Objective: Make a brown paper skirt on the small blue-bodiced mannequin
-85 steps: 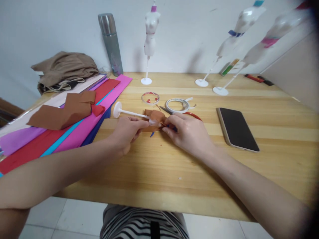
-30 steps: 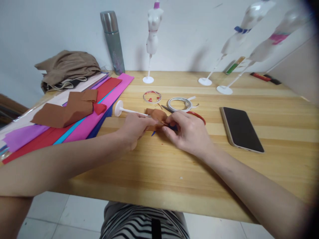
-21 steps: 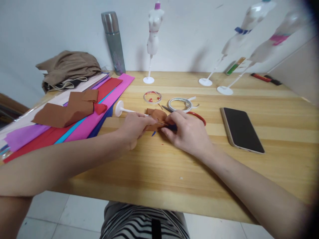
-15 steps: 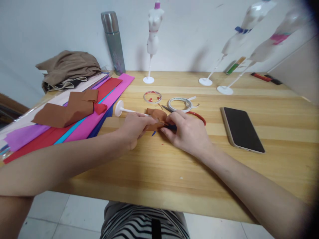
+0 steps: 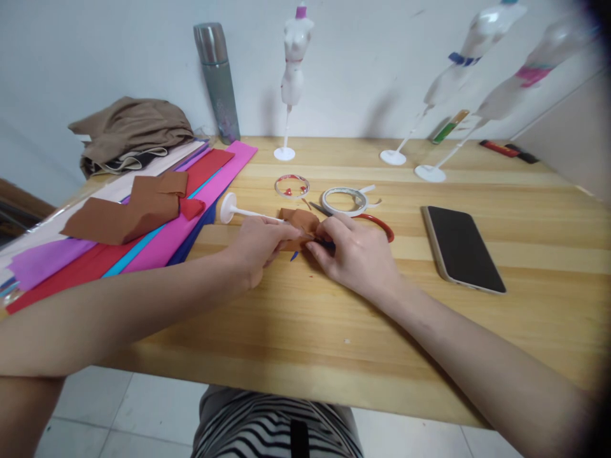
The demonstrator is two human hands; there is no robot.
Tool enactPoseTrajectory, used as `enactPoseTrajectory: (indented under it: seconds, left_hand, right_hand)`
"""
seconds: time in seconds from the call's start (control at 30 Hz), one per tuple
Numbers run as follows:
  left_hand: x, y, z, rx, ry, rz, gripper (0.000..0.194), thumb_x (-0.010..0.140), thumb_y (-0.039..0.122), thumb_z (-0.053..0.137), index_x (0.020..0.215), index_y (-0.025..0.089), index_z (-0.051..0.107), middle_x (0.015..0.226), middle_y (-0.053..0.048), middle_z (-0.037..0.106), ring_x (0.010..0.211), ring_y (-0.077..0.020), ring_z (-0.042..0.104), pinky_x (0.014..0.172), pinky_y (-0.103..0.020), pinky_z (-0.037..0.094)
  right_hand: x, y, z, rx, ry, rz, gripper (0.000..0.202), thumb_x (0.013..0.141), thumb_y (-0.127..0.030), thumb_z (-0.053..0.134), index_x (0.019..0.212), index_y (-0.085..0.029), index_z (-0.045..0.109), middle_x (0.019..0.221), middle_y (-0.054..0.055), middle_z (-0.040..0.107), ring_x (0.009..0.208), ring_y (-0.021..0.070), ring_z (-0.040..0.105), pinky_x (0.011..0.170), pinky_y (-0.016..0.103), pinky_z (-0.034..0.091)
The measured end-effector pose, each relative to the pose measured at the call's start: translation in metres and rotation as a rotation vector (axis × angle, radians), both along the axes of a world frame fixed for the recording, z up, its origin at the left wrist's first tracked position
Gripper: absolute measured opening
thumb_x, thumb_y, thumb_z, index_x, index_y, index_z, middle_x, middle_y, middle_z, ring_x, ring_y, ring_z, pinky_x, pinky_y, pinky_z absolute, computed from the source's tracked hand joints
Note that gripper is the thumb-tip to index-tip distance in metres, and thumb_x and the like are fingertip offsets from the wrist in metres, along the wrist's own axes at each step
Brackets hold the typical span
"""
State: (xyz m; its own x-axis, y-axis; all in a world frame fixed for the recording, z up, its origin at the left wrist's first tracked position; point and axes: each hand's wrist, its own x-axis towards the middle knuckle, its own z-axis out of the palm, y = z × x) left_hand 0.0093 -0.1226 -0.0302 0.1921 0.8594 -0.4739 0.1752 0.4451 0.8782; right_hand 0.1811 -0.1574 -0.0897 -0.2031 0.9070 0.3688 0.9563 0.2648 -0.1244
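Fingers of both hands are clamped on the same brown piece (image 5: 301, 220): left hand (image 5: 255, 245) pinches its near left part, right hand (image 5: 360, 254) grips its right end, tips nearly meeting. Exact contact at the pinch is hidden. Biggest first: wooden table (image 5: 305, 343) under both hands. Stack of coloured sheets (image 5: 191, 197) left of the left fingers, running away at a slant. Crumpled taupe cloth (image 5: 138, 127) beyond them, far left, on the stack's back end. Three white dress forms stand beyond the fingers: one (image 5: 292, 67) almost straight ahead, two (image 5: 451, 76) (image 5: 506, 92) off to the right. Flat brown offcut (image 5: 128, 210) on the sheets, left of the left fingers. Steel-topped bottle (image 5: 219, 95) beyond and left, near the wall. Black-screened phone (image 5: 463, 248) flat, well right of the right fingers. White stand (image 5: 245, 213) lies on its side, base left of the left fingers, rod running into the brown piece. Red-handled scissors (image 5: 379, 222) just behind the right hand, partly covered. White tape roll (image 5: 344, 200) just beyond the right fingers, clear ring (image 5: 292, 186) beyond the brown piece. Blue scrap (image 5: 294, 256) just nearside, between the two hands.
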Motion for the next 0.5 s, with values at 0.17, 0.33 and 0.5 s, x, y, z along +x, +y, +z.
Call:
enactPoseTrajectory:
  seconds: [0.17,0.33,0.5]
  left_hand:
    - [0.0007,0.0000,0.0021,-0.017,0.018,0.007,0.044,0.085,0.006,0.068,0.049,0.016,0.044,0.043,0.007,0.032,0.039,-0.0027,0.021,0.042,-0.022,0.011]
    - [0.0005,0.0006,0.0015,-0.004,0.014,0.006,0.045,0.085,0.006,0.066,0.049,0.017,0.043,0.044,0.007,0.032,0.040,-0.0028,0.021,0.043,-0.022,0.011]
    - [-0.0001,0.0014,-0.0004,-0.009,-0.001,0.000,0.044,0.085,0.005,0.065,0.049,0.016,0.043,0.044,0.007,0.032,0.040,-0.0027,0.021,0.043,-0.022,0.011]
  right_hand:
    - [-0.0008,0.0006,-0.0013,0.000,-0.011,-0.005,0.015,0.094,-0.028,0.056,0.090,-0.017,0.067,0.091,0.009,0.076,0.078,0.0238,0.070,0.056,0.031,0.032]
    - [-0.0008,0.0009,-0.0021,0.025,-0.035,0.003,0.021,0.096,-0.028,0.051,0.089,-0.017,0.068,0.089,0.010,0.075,0.074,0.0224,0.069,0.055,0.031,0.030]
    - [0.0007,0.0023,-0.0035,0.039,-0.056,0.017,0.026,0.099,-0.026,0.047,0.088,-0.017,0.068,0.086,0.010,0.074,0.072,0.0210,0.067,0.054,0.030,0.030]
